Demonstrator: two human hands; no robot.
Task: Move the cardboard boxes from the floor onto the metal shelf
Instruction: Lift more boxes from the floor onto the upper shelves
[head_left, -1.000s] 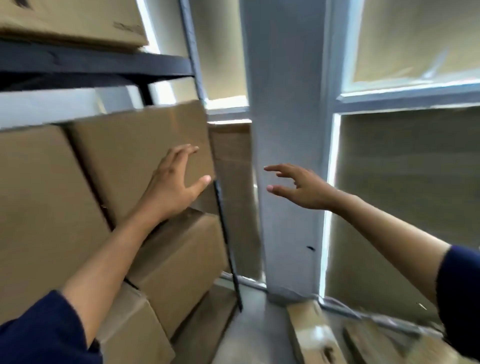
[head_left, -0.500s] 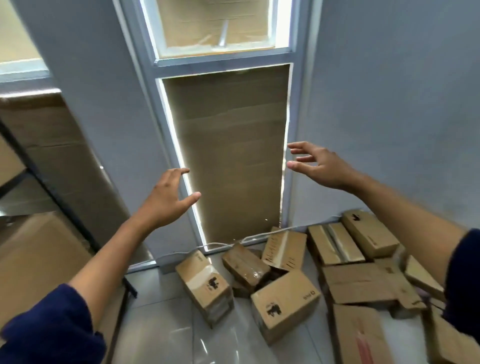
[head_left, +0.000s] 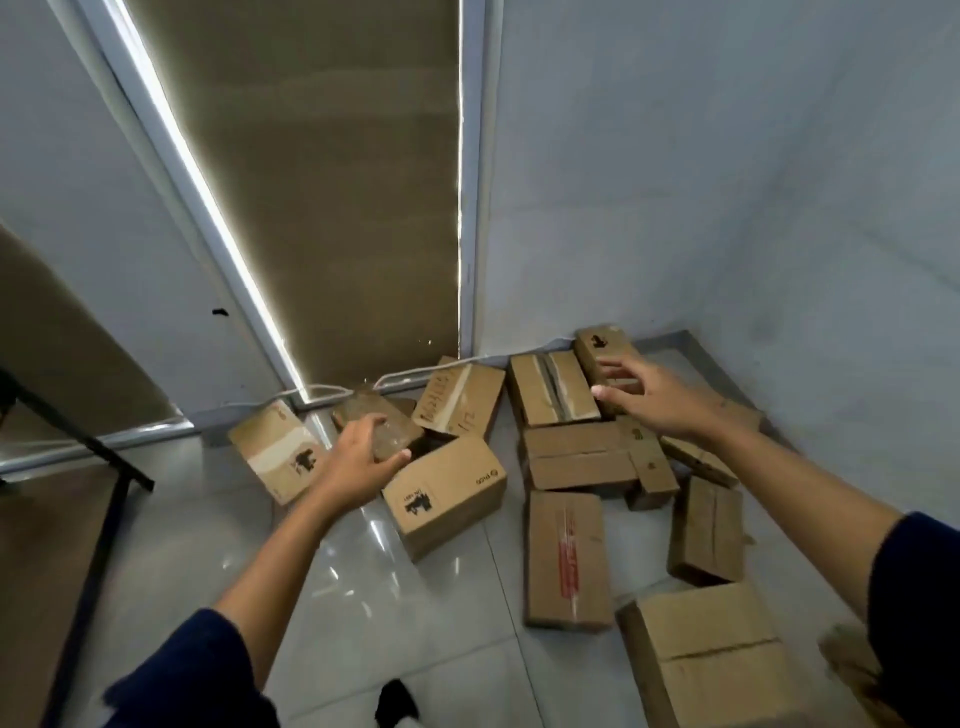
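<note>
Nearest, at the bottom right: a large cardboard box on the pale tiled floor, cut off by the frame edge. Just beyond, a long box with red tape lying flat, and beside it to the right a smaller box. Farther left, a box with a printed label tilted on the tiles, directly beyond the left hand. Left hand held over the pile, fingers loosely spread, grasping nothing; whether touching the dark box under its fingertips cannot be told. To the left of it, another labelled box. Right hand stretched out above the flat boxes in the middle, fingers relaxed and apart, holding nothing. Beyond the fingers, a taped box and a small box against the wall. Behind the pile, a box with handwriting, a white cable along the skirting, and a window covered in brown card. At the far left, a black metal shelf leg.
</note>
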